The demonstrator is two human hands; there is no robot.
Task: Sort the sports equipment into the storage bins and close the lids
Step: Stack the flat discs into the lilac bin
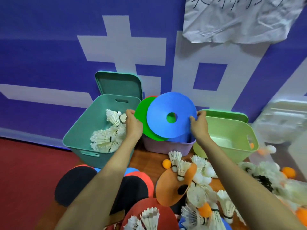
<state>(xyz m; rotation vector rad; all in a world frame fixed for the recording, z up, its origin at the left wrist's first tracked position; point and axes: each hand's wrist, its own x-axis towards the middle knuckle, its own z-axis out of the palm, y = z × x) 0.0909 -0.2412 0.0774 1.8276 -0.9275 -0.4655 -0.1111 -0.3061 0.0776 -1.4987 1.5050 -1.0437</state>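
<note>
My left hand grips the left edge of a green flat disc. My right hand grips the right edge of a blue flat disc with a centre hole. Both discs stand tilted over the purple bin in the middle. A red disc edge shows behind them. The teal bin on the left holds several white shuttlecocks, its lid leaning on the wall. The light green bin on the right holds an orange ball, with its lid behind it.
Loose shuttlecocks, orange balls and white balls lie on the floor at the right. An orange disc and black and red paddles lie close to me. A blue banner wall stands behind the bins. A clear plastic container sits far right.
</note>
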